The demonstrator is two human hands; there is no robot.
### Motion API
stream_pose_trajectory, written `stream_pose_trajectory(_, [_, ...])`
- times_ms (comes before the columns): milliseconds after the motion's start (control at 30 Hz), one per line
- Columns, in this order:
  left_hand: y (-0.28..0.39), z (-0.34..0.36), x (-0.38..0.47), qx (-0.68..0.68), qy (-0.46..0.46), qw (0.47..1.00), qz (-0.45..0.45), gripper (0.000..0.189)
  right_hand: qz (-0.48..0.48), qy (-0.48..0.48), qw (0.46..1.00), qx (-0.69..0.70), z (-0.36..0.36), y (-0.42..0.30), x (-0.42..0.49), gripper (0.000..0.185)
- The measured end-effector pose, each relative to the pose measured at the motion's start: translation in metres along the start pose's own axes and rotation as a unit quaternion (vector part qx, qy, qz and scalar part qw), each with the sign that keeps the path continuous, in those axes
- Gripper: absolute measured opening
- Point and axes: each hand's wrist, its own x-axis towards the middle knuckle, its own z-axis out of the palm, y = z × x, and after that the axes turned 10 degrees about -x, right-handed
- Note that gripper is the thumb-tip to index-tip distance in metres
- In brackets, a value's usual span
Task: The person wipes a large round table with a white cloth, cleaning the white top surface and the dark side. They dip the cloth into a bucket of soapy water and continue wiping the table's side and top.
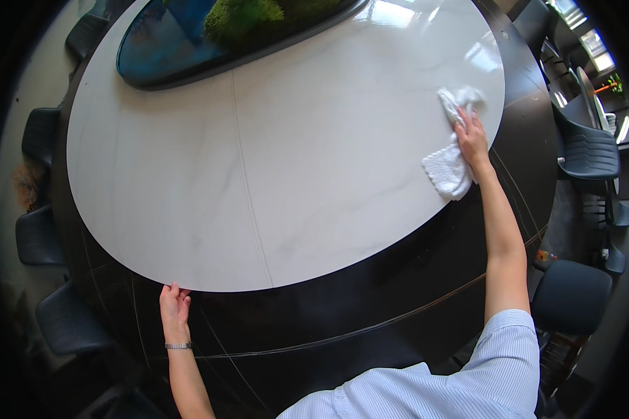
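My right hand (472, 136) presses a crumpled white terry cloth (448, 170) onto the right part of a white marble-look lazy Susan (314, 173). Part of the cloth hangs by the disc's edge, and its upper end is blurred. At the near left rim of the disc is my left hand (175, 309), palm up, thumb on top at the edge and fingers partly hidden; it grips the rim. A metal bracelet (178, 345) circles the left wrist.
Beneath the disc lies a black veined round table (346, 314). A dark-rimmed oval centrepiece (188, 78) with green moss-like mounds stands at the far side. Dark chairs (571, 296) surround the table on both sides. More furniture stands beyond at the right.
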Motion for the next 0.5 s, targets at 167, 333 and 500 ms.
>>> stream_pose_trajectory(167, [-0.004,0.017,-0.016,-0.006,-0.025,0.999,-0.029,0.022,-0.004,0.005,0.999,0.036,-0.018,-0.100,-0.076,0.046])
stream_pose_trajectory(333, [-0.036,0.064,-0.055,-0.033,-0.053,0.998,-0.011,0.023,-0.136,-0.003,0.980,0.143,-0.042,-0.296,-0.160,0.055])
stream_pose_trajectory(500, [-0.076,0.078,-0.087,-0.130,-0.186,0.973,-0.043,0.041,-0.277,-0.020,0.909,0.311,-0.039,-0.463,-0.204,0.045])
